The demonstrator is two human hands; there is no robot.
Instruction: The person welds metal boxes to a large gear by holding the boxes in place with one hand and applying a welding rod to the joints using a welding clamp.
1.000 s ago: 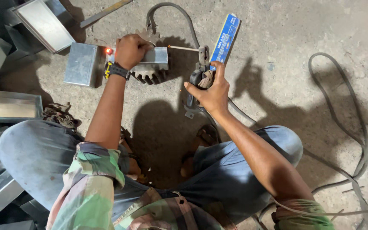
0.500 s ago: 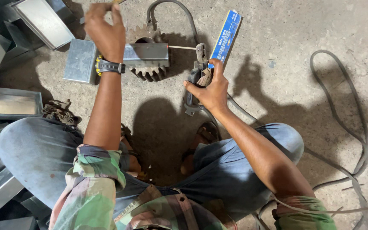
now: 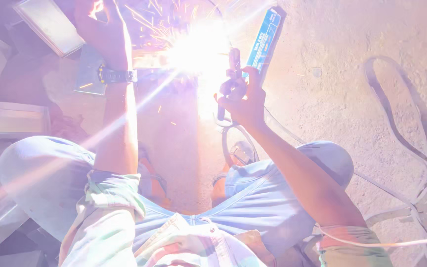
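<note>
The right hand (image 3: 243, 101) is curling its fingers tightly around the welding holder (image 3: 233, 74), which is pointing up toward the bright arc (image 3: 198, 49). The left hand (image 3: 97, 20) is lifting up near the top edge, higher than half a second ago, when it was hovering just above the metal piece; glare is washing it out, so I cannot tell how its fingers are set. A second ago it was resting on the metal piece and no arc was burning; now sparks are flying, so welding appears to be underway. The metal piece (image 3: 92, 74) is lying on the concrete floor (image 3: 352, 99), just below the left wrist and its watch (image 3: 117, 75). A blue box (image 3: 263, 42) is standing beside the holder, its contents not showing. A cable (image 3: 401, 128) is looping at the right.
</note>
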